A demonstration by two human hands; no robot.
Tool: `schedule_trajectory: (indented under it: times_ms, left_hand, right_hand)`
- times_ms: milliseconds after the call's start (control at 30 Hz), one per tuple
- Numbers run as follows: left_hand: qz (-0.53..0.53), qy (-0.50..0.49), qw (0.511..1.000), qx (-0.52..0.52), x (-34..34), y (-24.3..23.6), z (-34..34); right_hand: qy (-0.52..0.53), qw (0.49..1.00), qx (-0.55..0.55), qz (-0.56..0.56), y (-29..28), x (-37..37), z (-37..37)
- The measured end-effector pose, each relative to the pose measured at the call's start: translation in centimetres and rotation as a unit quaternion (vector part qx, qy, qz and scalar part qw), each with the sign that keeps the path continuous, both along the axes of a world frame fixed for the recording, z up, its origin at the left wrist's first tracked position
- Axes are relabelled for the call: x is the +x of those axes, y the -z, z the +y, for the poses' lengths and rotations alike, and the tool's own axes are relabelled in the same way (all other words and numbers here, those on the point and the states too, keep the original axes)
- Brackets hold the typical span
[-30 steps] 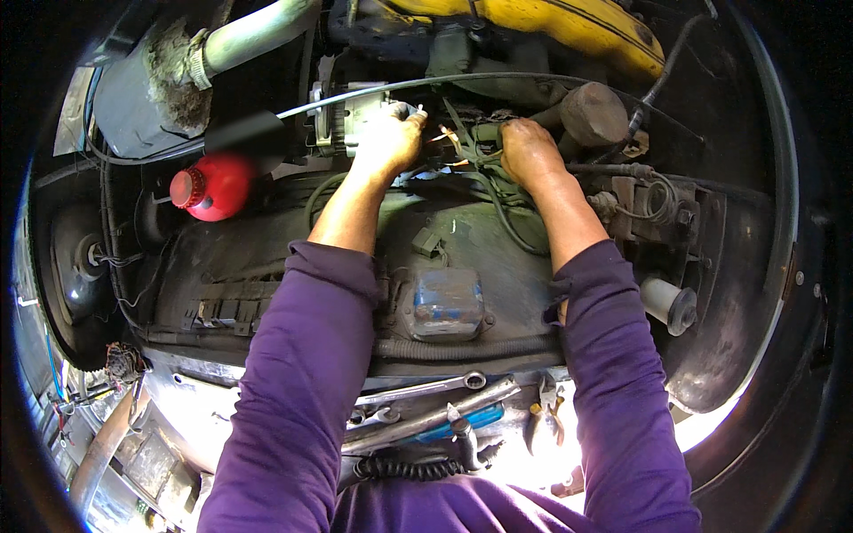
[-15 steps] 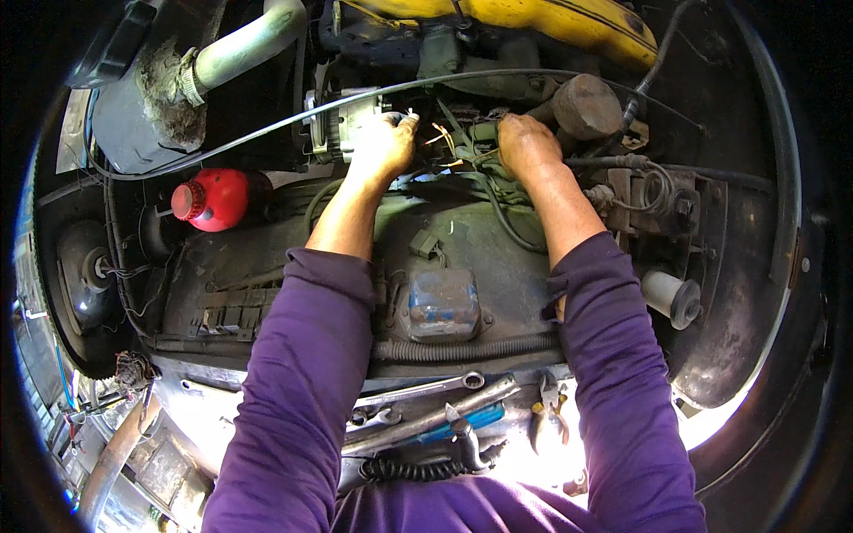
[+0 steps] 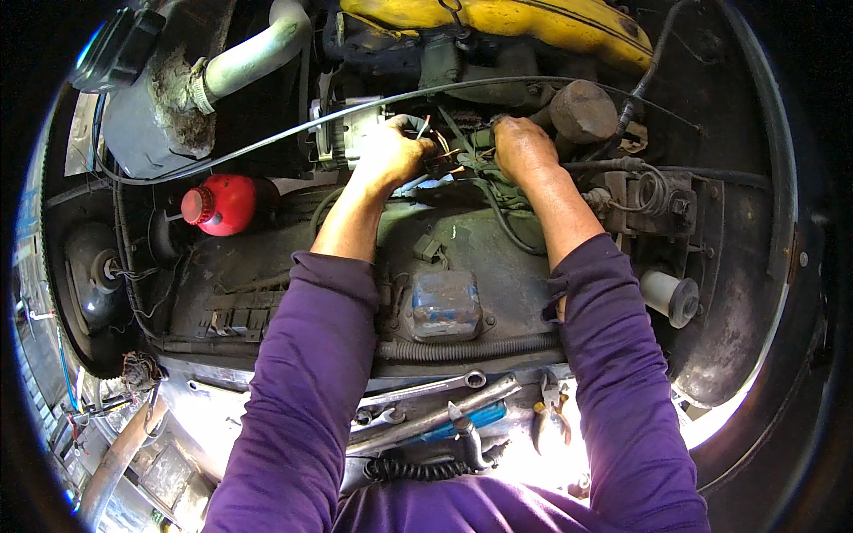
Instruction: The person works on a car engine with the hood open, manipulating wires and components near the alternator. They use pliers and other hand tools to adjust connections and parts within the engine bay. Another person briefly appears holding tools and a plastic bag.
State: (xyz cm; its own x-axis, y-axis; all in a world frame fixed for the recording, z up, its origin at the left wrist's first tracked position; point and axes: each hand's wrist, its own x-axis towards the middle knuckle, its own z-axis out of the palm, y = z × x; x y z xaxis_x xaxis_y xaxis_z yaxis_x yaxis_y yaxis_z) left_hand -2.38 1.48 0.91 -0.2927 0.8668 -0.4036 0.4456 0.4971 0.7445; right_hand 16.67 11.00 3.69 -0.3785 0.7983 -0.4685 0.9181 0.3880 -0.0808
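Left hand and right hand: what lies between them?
In the head view, thin wires and a greenish bundle lie between the left hand and right hand.

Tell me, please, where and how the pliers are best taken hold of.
The pliers are probably best gripped around the handles, coming from above on the near side: the handles spread toward the picture's lower edge, while the metal nose points away, toward its top.
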Motion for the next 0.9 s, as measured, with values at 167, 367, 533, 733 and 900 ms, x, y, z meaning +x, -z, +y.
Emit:
schedule_trajectory:
  times_ms: [167,367,533,733,900]
  left_hand:
    - [-0.06,-0.103,0.992,0.026,-1.0,-0.1,0.7]
    - [0.208,-0.033,0.977,-0.011,-0.7,-4.7,0.6]
    - [0.239,0.114,0.963,-0.052,1.7,-7.7,0.1]
    - [0.141,0.398,0.875,-0.238,4.5,-4.9,-1.4]
    - [0.217,0.387,0.853,-0.275,5.1,-2.1,-2.8]
  right_hand:
    - [-0.007,1.0,0.011,0.022,-0.4,-0.1,-0.1]
    - [0.005,0.999,0.014,0.033,-0.5,0.0,-0.2]
    - [0.035,0.999,-0.007,0.022,-0.5,-0.2,-0.1]
    - [0.059,0.998,-0.012,0.012,-0.3,-0.2,0.1]
    - [0.069,0.997,-0.025,0.005,-0.3,-0.3,0.2]
